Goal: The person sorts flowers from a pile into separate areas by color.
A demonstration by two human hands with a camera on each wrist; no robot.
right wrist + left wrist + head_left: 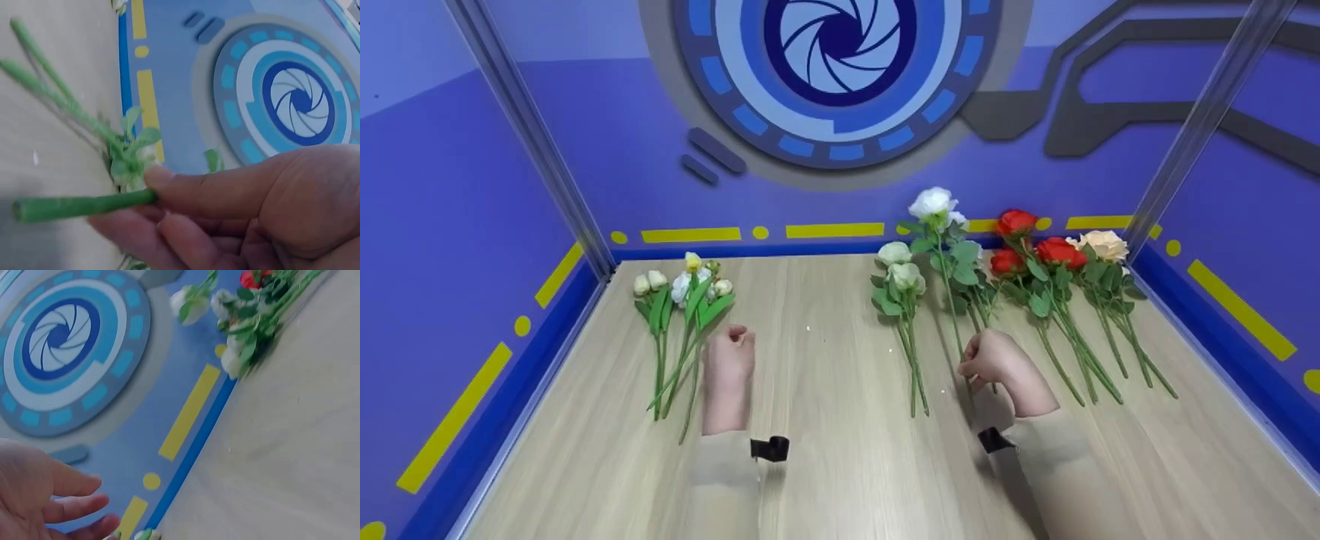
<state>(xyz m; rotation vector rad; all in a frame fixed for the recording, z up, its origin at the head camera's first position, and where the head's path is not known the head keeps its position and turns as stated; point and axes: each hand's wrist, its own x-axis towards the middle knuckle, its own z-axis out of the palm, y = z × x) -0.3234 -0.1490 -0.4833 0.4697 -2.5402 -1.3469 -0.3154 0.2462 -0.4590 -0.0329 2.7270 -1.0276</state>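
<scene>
My right hand pinches the green stem of a white rose between thumb and fingers. The rose tilts up from the table, its bloom overlapping the back wall in the head view. My left hand holds nothing, its fingers loosely curled. It hovers just right of a group of white and yellow flowers with long green leaves. More white roses lie behind the held stem. Pale green roses lie to its left.
Red roses and a peach rose lie at the right, stems toward me. All rest on a wooden table, bounded by a blue patterned back wall and side walls with metal corner posts.
</scene>
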